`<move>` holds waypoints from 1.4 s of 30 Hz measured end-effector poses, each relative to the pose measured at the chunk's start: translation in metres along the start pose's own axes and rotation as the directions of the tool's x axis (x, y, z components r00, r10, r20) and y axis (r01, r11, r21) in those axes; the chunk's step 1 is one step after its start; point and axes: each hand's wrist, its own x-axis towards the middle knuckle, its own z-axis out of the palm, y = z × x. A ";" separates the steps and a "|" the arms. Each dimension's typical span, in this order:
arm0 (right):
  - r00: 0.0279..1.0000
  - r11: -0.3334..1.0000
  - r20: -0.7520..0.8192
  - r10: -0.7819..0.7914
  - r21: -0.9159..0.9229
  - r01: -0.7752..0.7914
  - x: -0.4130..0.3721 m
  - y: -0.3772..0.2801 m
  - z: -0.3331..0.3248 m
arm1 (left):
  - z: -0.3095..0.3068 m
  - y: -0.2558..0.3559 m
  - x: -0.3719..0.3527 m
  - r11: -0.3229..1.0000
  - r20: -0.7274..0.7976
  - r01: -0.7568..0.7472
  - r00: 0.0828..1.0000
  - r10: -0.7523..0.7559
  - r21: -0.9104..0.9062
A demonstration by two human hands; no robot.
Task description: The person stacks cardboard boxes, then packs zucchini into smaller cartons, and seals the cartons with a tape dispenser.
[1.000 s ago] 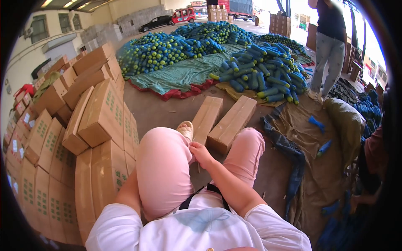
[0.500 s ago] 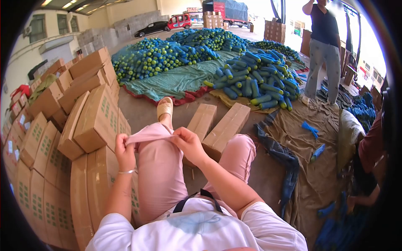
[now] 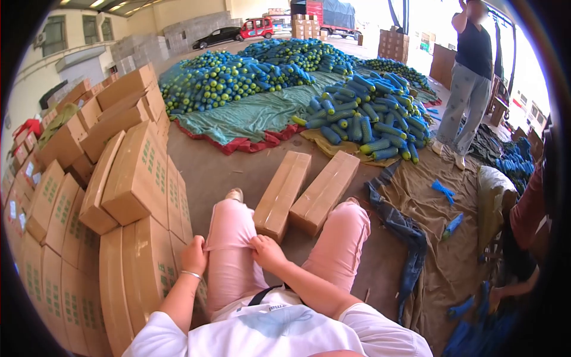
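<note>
My left hand [image 3: 194, 256] is closed on the outer side of the pink trouser leg [image 3: 229, 271] over my left knee. On the inner side of that same leg, my right hand [image 3: 269, 253] pinches the cloth, and a fold runs across between the two hands. Just past my knees lie two long taped cardboard boxes, a left one [image 3: 283, 193] and a right one [image 3: 326, 191]. The fingertips of both hands are partly hidden in the cloth.
Stacked cartons [image 3: 135, 175] rise close on my left. Ahead are a near pile of long green vegetables in blue sleeves [image 3: 369, 116] and a larger pile [image 3: 238, 77] on a green sheet [image 3: 238, 116]. A person [image 3: 470, 77] stands at right; another person's arm [image 3: 517, 288] reaches in below.
My left leg has come down, its sandalled foot now mostly hidden behind the knee. Both hands have moved lower with the trouser cloth, which lies closer to the leg.
</note>
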 end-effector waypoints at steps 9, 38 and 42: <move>0.911 0.896 -0.155 0.382 -0.177 -0.406 0.028 0.045 0.034 | 0.069 -0.037 0.025 0.982 0.074 0.131 0.990 -0.121 -0.136; 0.991 0.990 0.048 0.125 0.059 -0.128 0.005 0.024 0.019 | 0.056 -0.051 0.007 0.950 0.026 0.104 0.995 -0.100 -0.296; 0.995 0.998 -0.085 0.047 0.044 -0.044 0.018 0.006 0.010 | 0.033 -0.032 0.022 0.950 -0.210 -0.098 0.977 0.036 -0.295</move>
